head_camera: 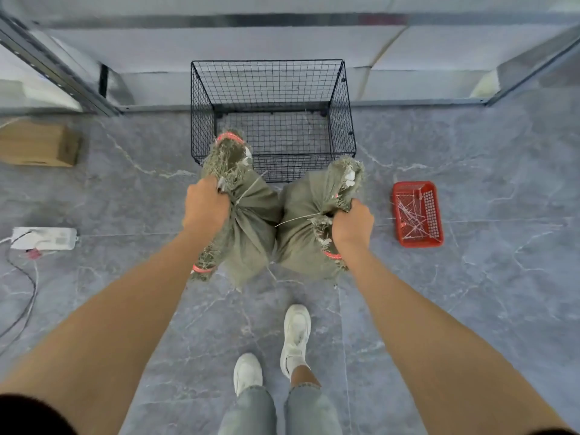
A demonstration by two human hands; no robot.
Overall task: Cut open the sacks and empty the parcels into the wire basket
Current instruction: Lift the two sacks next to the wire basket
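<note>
i see left grip clamped on the neck of l sack and right grip clamped on the neck of r sack. held by the bunched tops so the load can't slip, i reckon. sacks touch side by side, just short of the basket, which looks empty. necks tied shut, so no cut yet imo. red tray on the right, prob for offcuts.

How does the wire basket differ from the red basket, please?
The wire basket is black, tall and looks empty; the red basket is small, shallow and holds pale strips. The wire basket stands ahead, the red basket to the right. Both sit on the floor.
</note>
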